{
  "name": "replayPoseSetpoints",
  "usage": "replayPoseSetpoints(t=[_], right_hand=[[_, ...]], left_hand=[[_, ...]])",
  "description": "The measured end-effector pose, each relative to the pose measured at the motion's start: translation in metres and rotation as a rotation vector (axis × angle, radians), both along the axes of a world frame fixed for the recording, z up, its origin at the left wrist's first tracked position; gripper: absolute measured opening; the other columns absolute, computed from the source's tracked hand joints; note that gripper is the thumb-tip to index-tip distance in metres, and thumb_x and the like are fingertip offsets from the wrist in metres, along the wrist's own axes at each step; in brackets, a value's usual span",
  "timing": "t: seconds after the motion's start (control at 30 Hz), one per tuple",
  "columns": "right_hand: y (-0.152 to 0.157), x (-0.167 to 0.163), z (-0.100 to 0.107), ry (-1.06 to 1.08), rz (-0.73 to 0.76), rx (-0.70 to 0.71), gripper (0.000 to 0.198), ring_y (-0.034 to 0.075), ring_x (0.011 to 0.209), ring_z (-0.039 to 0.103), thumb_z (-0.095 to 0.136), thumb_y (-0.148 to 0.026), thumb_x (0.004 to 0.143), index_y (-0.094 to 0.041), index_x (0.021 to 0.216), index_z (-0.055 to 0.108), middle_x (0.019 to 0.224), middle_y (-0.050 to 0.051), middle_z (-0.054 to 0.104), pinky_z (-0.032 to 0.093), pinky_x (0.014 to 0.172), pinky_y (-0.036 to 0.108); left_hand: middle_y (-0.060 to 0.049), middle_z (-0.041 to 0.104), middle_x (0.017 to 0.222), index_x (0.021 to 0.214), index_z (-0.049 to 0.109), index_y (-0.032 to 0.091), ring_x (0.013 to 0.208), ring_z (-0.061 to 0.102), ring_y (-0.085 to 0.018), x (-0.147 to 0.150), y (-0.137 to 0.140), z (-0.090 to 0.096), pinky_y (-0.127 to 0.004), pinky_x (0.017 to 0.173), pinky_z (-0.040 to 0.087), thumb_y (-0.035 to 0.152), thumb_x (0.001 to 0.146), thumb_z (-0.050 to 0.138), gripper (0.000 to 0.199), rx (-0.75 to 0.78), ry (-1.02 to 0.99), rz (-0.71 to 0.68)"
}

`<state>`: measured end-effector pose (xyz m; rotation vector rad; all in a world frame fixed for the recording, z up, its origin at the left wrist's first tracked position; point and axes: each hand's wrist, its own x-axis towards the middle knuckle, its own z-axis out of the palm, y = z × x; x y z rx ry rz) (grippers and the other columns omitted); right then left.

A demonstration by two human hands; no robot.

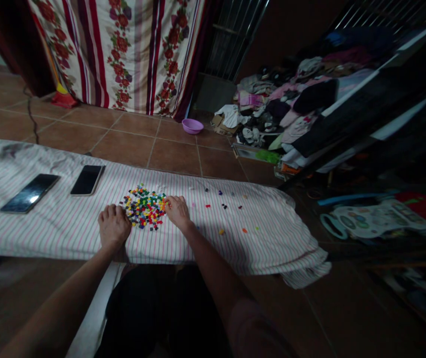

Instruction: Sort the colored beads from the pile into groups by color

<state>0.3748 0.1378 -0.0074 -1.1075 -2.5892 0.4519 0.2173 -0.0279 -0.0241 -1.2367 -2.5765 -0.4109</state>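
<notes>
Colourful pieces [146, 206] — roundish spread, mixed angles

centre blocked: coloured pile [146, 208] | left: two phones [30, 194] [87, 180] obstruct | right: passable cloth [231, 219] between scattered loose pieces [221, 231]

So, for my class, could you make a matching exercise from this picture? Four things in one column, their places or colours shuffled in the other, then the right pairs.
Column one
1. left hand
2. right hand
3. pile of small pieces
4. basin

Column two
A. purple, on the tiled floor
B. at the pile's edge farther from the two phones
C. many colours, spread on the striped cloth
D. at the pile's edge nearer the two phones

Right pairs: 1-D, 2-B, 3-C, 4-A
</notes>
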Motion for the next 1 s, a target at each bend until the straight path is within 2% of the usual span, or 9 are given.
replayPoseSetpoints(t=[0.27, 0.6, 0.8, 1.0], right_hand=[[-0.003, 0.000, -0.002, -0.006, -0.014, -0.027, 0.017, 0.018, 0.100, 0.055, 0.053, -0.019, 0.092, -0.023, 0.104, 0.065, 0.105, 0.002, 0.070, 0.038, 0.088, 0.029], [-0.010, 0.015, -0.002, 0.002, -0.059, 0.049, 0.017, 0.019, 0.097, 0.057, 0.053, -0.026, 0.093, -0.024, 0.103, 0.067, 0.099, 0.004, 0.070, 0.039, 0.089, 0.029], [-0.003, 0.049, -0.012, 0.102, -0.183, 0.064, 0.023, 0.019, 0.098, 0.059, 0.053, -0.015, 0.086, -0.023, 0.100, 0.069, 0.099, 0.005, 0.069, 0.043, 0.090, 0.029], [0.020, 0.110, -0.016, 0.265, -0.316, 0.148, 0.028, 0.019, 0.086, 0.061, 0.046, -0.015, 0.084, -0.019, 0.099, 0.070, 0.093, 0.007, 0.069, 0.047, 0.086, 0.029]], left_hand=[[-0.017, 0.057, 0.112, 0.103, 0.056, 0.014, 0.113, 0.048, -0.032, 0.001, 0.001, 0.004, -0.044, 0.093, 0.034, 0.029, 0.090, 0.035, 0.029, -0.019, -0.016, 0.014], [-0.016, 0.056, 0.109, 0.103, 0.056, 0.014, 0.108, 0.048, -0.030, 0.002, -0.001, 0.005, -0.045, 0.095, 0.034, 0.030, 0.089, 0.033, 0.031, -0.017, -0.017, 0.008], [-0.016, 0.055, 0.111, 0.104, 0.055, 0.014, 0.109, 0.048, -0.031, 0.003, -0.001, 0.005, -0.045, 0.094, 0.035, 0.032, 0.091, 0.030, 0.033, -0.033, -0.026, 0.011], [-0.017, 0.056, 0.112, 0.105, 0.056, 0.013, 0.108, 0.049, -0.031, 0.005, -0.001, 0.011, -0.044, 0.093, 0.036, 0.031, 0.090, 0.030, 0.035, -0.056, -0.048, 0.026]])
